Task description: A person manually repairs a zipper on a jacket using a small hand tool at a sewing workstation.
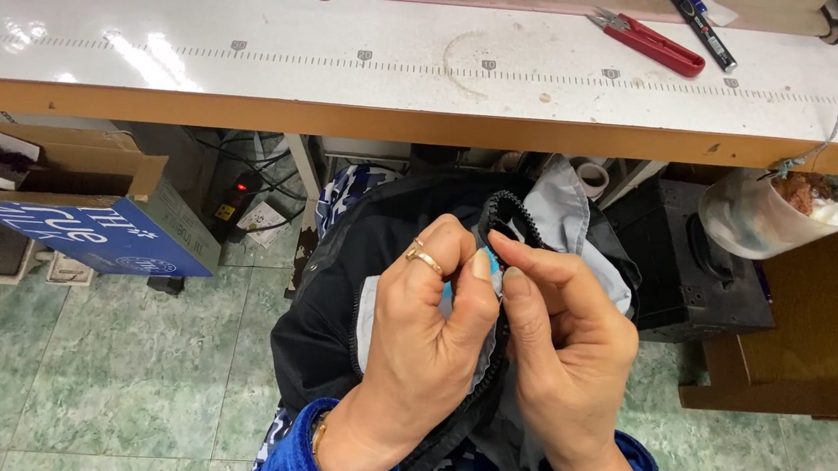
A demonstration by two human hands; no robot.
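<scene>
White-topped bench (254, 53) with wooden edge; green tiled floor (109, 371) below; glare from overhead light on the top.

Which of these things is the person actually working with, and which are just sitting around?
In use:
- black and grey garment, held in the lap
- its black zipper edge, pinched by both hands
- left hand
- right hand

Lying about:
- red thread snips on the white table
- black marker
- blue box on the floor
- plastic cup hung at the table edge
</scene>
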